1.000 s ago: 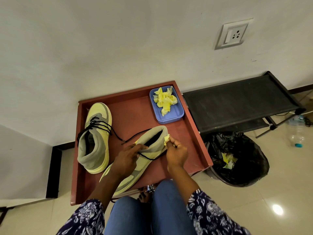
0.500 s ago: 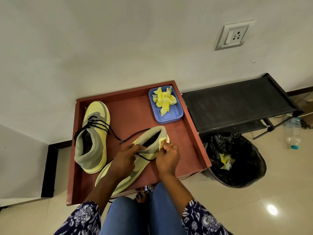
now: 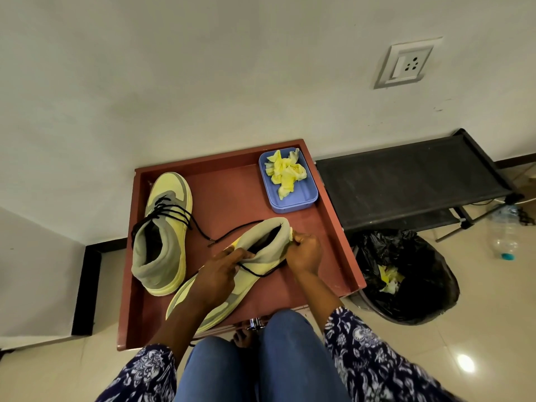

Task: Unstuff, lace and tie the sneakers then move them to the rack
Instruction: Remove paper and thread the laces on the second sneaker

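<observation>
Unstuffing stage: left hand (image 3: 216,269) gripping near sneaker (image 3: 249,256), right hand (image 3: 304,252) fingers pinching yellow paper (image 3: 292,233) at collar; far sneaker (image 3: 162,230) loosely laced; rack (image 3: 406,181) unfilled.

The left hand (image 3: 219,272) covers the middle of the near sneaker (image 3: 261,248). Only a scrap of yellow paper (image 3: 292,234) shows past the right hand's (image 3: 304,252) fingertips. The plastic bottle (image 3: 506,236) by the rack (image 3: 406,181) is blurred.

Tray centre (image 3: 232,204) free; blue box (image 3: 293,198) blocks rack-side corner.
</observation>
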A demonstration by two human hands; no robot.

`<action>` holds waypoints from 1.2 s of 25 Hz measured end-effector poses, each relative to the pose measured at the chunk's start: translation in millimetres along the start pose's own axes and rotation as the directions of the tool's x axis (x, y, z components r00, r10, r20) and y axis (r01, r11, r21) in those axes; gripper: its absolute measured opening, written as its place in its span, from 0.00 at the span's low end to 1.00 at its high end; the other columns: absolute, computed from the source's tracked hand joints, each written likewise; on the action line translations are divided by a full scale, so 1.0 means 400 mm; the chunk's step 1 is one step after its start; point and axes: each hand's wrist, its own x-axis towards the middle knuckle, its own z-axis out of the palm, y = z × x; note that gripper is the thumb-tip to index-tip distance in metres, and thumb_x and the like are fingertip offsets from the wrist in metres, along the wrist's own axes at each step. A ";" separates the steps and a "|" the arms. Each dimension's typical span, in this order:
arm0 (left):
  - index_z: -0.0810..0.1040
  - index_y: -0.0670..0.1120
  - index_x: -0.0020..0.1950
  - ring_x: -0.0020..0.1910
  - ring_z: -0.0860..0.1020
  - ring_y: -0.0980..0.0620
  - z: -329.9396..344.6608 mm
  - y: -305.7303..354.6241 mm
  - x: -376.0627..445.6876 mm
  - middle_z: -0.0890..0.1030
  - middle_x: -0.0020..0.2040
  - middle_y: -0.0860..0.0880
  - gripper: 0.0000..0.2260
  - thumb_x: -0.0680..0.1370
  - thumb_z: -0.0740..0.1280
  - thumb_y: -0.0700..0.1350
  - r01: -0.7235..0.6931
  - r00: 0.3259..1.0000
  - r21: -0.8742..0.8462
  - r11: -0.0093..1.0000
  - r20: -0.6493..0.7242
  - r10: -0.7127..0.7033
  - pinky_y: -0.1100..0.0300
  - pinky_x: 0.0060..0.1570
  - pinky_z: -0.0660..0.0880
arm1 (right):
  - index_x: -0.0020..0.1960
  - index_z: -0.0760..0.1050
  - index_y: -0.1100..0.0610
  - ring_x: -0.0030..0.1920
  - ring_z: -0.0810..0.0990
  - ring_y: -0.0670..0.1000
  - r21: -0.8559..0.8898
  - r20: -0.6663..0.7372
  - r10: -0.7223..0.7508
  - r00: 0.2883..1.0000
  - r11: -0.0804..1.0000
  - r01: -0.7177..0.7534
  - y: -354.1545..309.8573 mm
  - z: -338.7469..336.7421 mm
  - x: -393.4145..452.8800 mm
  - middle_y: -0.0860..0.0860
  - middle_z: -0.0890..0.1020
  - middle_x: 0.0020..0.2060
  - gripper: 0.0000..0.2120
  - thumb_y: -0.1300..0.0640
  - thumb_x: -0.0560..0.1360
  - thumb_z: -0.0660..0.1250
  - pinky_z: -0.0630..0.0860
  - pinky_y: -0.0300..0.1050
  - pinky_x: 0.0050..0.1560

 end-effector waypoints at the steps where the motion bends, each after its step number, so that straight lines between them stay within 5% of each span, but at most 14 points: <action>1: 0.68 0.60 0.54 0.53 0.78 0.45 -0.001 0.002 0.001 0.79 0.55 0.47 0.24 0.74 0.61 0.29 0.000 1.000 -0.001 1.000 0.000 0.000 0.45 0.46 0.77 | 0.45 0.82 0.65 0.48 0.79 0.59 -0.028 0.032 -0.013 0.999 1.000 0.014 0.000 -0.002 0.015 0.59 0.83 0.42 0.10 0.68 0.71 0.61 0.70 0.42 0.45; 4: 0.67 0.60 0.55 0.53 0.78 0.45 -0.002 0.004 0.000 0.79 0.56 0.47 0.25 0.74 0.61 0.29 0.002 1.000 -0.005 1.000 0.005 -0.002 0.46 0.47 0.77 | 0.48 0.80 0.67 0.49 0.76 0.57 -0.068 0.038 -0.064 0.997 0.995 0.066 0.001 -0.008 0.005 0.59 0.80 0.44 0.10 0.69 0.72 0.60 0.69 0.41 0.48; 7: 0.67 0.60 0.55 0.53 0.78 0.45 -0.003 0.006 -0.001 0.78 0.56 0.47 0.25 0.74 0.60 0.28 0.005 1.000 0.011 1.000 0.005 -0.005 0.46 0.46 0.77 | 0.54 0.78 0.68 0.49 0.76 0.55 -0.036 -0.006 -0.127 0.992 0.991 0.127 0.016 -0.006 -0.063 0.61 0.77 0.50 0.11 0.67 0.77 0.60 0.63 0.25 0.47; 12: 0.65 0.61 0.56 0.54 0.77 0.47 -0.006 0.013 -0.003 0.77 0.59 0.49 0.24 0.75 0.60 0.30 0.024 1.000 0.029 0.999 0.012 -0.025 0.48 0.45 0.77 | 0.55 0.77 0.70 0.51 0.73 0.50 0.017 0.002 -0.158 0.987 0.987 0.158 0.033 0.002 -0.129 0.62 0.76 0.51 0.11 0.71 0.75 0.60 0.62 0.20 0.52; 17: 0.66 0.60 0.55 0.55 0.77 0.46 -0.007 0.013 -0.004 0.77 0.58 0.47 0.24 0.75 0.60 0.31 0.015 1.000 0.032 0.999 0.017 -0.015 0.47 0.47 0.77 | 0.52 0.80 0.66 0.48 0.76 0.55 0.023 -0.001 -0.083 0.997 0.996 0.083 -0.003 -0.011 -0.061 0.59 0.79 0.49 0.11 0.68 0.75 0.60 0.65 0.33 0.46; 21: 0.64 0.60 0.56 0.55 0.77 0.46 -0.005 0.014 -0.005 0.77 0.58 0.47 0.24 0.75 0.60 0.30 0.019 1.000 0.045 0.999 0.021 -0.020 0.49 0.47 0.77 | 0.45 0.83 0.58 0.41 0.78 0.50 0.180 0.069 0.014 0.998 0.983 -0.026 -0.032 -0.028 0.007 0.55 0.85 0.41 0.15 0.70 0.70 0.60 0.75 0.47 0.42; 24: 0.64 0.61 0.57 0.54 0.77 0.45 -0.006 0.018 -0.003 0.77 0.59 0.47 0.26 0.74 0.60 0.29 0.036 0.999 0.048 0.998 0.007 -0.036 0.49 0.45 0.77 | 0.48 0.82 0.61 0.41 0.73 0.47 0.211 0.041 0.033 0.999 0.977 -0.041 -0.046 -0.018 -0.012 0.50 0.83 0.42 0.14 0.70 0.71 0.60 0.72 0.44 0.42; 30: 0.66 0.60 0.55 0.53 0.78 0.43 -0.009 0.021 -0.004 0.78 0.58 0.46 0.26 0.73 0.60 0.28 0.024 1.000 0.038 0.999 -0.006 -0.024 0.49 0.44 0.78 | 0.62 0.74 0.65 0.47 0.71 0.50 0.082 -0.108 -0.159 0.981 0.982 0.168 -0.052 -0.002 -0.124 0.55 0.71 0.47 0.14 0.65 0.78 0.60 0.71 0.39 0.55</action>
